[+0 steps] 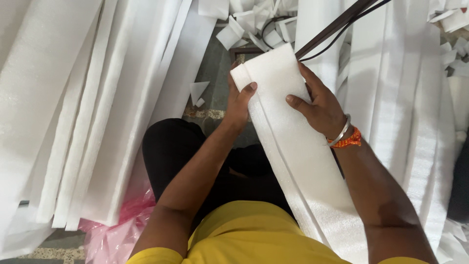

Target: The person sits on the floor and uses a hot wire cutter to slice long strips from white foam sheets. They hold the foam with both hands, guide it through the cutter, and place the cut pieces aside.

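Both hands grip the long white foam strip over the lap — left hand pinching the folded far end, right hand flat on top. Keep edges lined up and the fold tight — foam springs back, I'd say.

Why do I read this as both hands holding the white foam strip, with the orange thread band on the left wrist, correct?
Not quite. Both hands, left hand and right hand, do hold the white foam strip, but the orange thread band sits on the right wrist, beside a metal bangle. The head view shows it.
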